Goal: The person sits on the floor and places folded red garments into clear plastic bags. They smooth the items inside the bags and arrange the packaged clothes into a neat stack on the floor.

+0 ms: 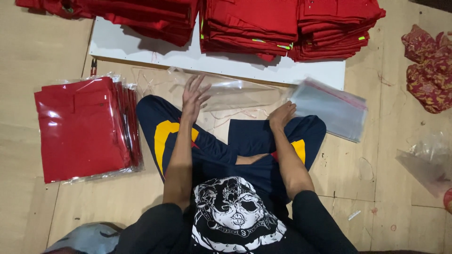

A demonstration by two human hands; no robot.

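— So, where are the hands?

— The left hand [194,96] is raised with its fingers spread, holding nothing, just over the near edge of a clear plastic bag [226,91] lying flat on the floor in front of the crossed legs. The right hand [281,115] lies loosely curled, palm down, at the edge of a stack of empty clear bags [332,108]; whether it pinches a bag I cannot tell.

— Why is that stack there?

— It looks placed for reach: just beside the right knee, mouth edges with the red strip turned away. The single bag sits centred, between both hands.

— And the red cloth?

— Folded red garments [282,26] are piled on a white board [141,49] beyond the bag, within arm's reach. A pile of bagged red garments [80,127] lies at the left, just beside the left knee, apart from the unbagged ones.

— Any room to move?

— Open floor [376,155] lies to the right and near left. A small clipper [93,67] rests by the board's left corner, and patterned red fabric [431,68] sits well apart at the far right.
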